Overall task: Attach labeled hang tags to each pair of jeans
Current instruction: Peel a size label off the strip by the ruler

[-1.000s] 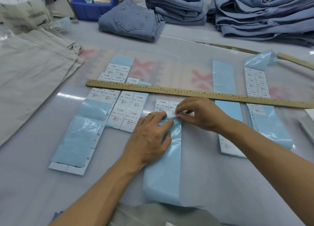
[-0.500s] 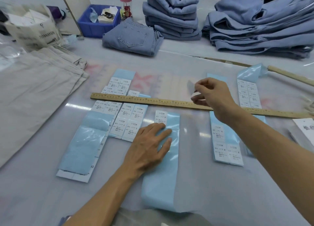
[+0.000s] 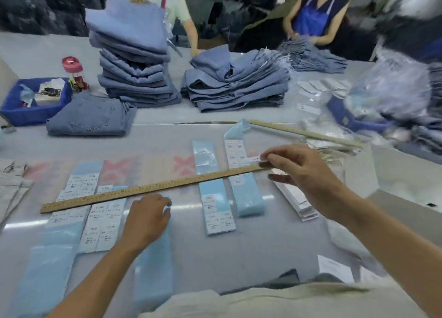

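Fingers (image 3: 271,158) of right hand (image 3: 302,172) pinch a small white label (image 3: 254,159) above wooden ruler (image 3: 153,189); left hand (image 3: 148,218) flat, fingers relaxed, pressing blue backing strip (image 3: 154,270) on surface (image 3: 239,246).

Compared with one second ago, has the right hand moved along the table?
Yes. The right hand, pinching a white sticker, has gone from the label sheet under the left hand rightward and away, across the wooden ruler, toward its right end.
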